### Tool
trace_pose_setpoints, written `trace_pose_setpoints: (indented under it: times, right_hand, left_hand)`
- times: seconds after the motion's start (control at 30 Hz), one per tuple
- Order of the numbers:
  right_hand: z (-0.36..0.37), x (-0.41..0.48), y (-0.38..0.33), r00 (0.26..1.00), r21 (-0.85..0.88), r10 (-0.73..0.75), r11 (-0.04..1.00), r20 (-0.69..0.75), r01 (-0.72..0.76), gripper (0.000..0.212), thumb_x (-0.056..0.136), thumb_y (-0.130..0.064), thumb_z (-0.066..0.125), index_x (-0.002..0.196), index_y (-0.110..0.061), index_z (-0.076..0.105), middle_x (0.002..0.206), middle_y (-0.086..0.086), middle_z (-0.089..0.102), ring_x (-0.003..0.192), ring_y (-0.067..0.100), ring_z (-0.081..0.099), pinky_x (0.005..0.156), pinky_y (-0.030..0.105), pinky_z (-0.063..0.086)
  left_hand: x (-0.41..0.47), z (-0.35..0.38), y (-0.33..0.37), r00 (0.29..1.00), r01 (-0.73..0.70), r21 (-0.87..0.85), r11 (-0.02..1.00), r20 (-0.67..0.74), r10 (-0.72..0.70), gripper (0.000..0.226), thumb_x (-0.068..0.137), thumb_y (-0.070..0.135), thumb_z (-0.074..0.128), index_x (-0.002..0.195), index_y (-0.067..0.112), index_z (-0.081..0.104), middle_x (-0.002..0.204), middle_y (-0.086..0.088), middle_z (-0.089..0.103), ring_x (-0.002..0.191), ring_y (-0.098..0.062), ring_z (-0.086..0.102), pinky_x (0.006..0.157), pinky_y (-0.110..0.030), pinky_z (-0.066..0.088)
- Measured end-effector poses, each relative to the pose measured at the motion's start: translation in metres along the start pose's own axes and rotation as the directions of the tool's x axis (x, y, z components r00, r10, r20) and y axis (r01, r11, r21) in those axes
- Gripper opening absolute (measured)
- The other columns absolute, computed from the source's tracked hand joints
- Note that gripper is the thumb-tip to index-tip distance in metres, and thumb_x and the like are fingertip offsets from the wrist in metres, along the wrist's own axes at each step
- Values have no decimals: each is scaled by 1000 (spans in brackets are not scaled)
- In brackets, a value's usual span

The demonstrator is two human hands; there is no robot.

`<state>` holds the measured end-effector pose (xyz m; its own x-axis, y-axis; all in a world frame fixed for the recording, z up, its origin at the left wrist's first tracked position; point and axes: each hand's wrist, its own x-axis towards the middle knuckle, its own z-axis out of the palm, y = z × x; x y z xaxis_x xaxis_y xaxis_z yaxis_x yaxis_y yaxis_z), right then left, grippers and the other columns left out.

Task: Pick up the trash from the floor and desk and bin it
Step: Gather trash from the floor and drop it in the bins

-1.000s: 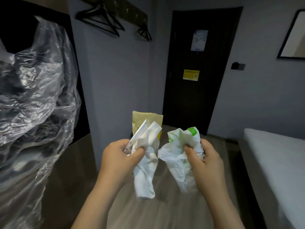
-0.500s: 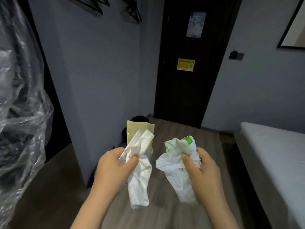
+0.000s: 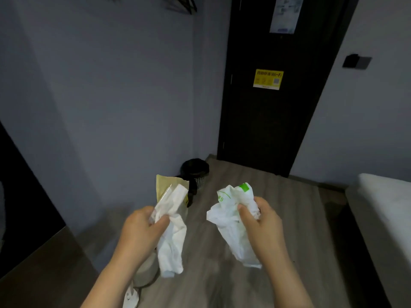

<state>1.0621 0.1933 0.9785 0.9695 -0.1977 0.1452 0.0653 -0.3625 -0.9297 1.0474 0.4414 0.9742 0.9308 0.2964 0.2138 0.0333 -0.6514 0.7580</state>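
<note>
My left hand (image 3: 140, 232) grips a bunch of trash: crumpled white tissue (image 3: 172, 238), a clear wrapper and a tan paper packet (image 3: 164, 185) sticking up behind. In my right hand (image 3: 264, 223) I hold a crumpled white plastic bag with green print (image 3: 231, 218). Both hands are raised in front of me above the wooden floor. A small black-lined bin (image 3: 195, 171) stands on the floor against the wall, beyond my left hand and left of the dark door (image 3: 271, 118).
A bed (image 3: 387, 203) with a white mattress runs along the right. A wooden desk edge (image 3: 44, 263) is at lower left. A pale round object and a white item (image 3: 131, 296) lie on the floor under my left arm. Hangers hang at the top.
The view has tilted down and moved forward: the clear plastic sheet at left has left the frame and the black bin has come into sight. Both hands keep their trash.
</note>
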Motion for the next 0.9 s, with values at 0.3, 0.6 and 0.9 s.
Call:
trace_pose_setpoints:
  times: [0.3,0.6,0.9]
  right_hand:
    - [33,128,44,994,-90,100,991,54,-95,8,88,-29,53,84,-26,60,76,-6,66,70,9,62,57,23,48]
    - [128,286,58,989,-253,91,966,115,-60,9,92,-33,53,92,-24,56,74,-3,66,68,9,62,61,33,51]
    - [190,409,77,977,-342,134,937,167,-70,9,93,-32,54,98,-25,59,76,-5,66,68,6,62,59,25,50]
  left_hand:
    - [124,70,-29,992,81,40,996,93,-85,32,84,22,63,64,-1,54,57,-11,59,51,-18,51,49,-29,35]
    - [292,110,-80,973,171,19,985,152,-172,19,83,19,65,70,6,63,64,-7,66,63,-22,63,58,-34,47]
    - [421,143,-116,961,184,114,976,186,-203,32,81,19,69,58,8,50,54,-5,54,52,-18,51,51,-30,36]
